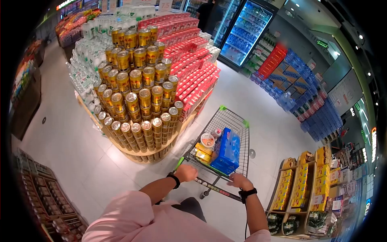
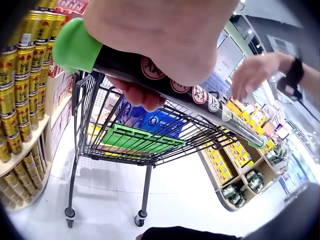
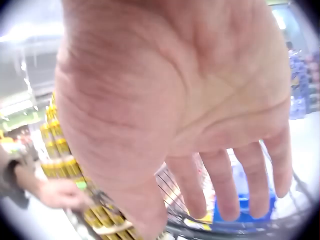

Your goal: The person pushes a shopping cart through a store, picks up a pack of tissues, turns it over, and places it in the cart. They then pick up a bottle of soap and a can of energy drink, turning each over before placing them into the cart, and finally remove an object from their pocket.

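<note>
My left hand [image 1: 187, 173] grips the handlebar [image 2: 170, 85] of a wire shopping cart [image 1: 242, 139] near its green end cap [image 2: 75, 46]; its fingertips curl under the bar in the left wrist view. The right hand [image 1: 240, 181] is off the bar, held over its right end. In the right wrist view its palm faces the camera and the fingers [image 3: 220, 185] are spread and nearly straight, holding nothing. Inside the cart are a large blue plastic-wrapped pack [image 1: 227, 151], a round lidded tub [image 1: 207, 140] and a yellow pack [image 1: 203, 154].
Ahead to the left stands a tall tiered display of gold cans [image 1: 137, 94], beside red cartons [image 1: 193, 76]. Shelves of yellow boxes [image 1: 300, 187] are at the right. Farther back are stacked water bottles [image 1: 322, 117] and a lit drinks fridge [image 1: 246, 32]. Pale tiled floor [image 1: 266, 137] surrounds the cart.
</note>
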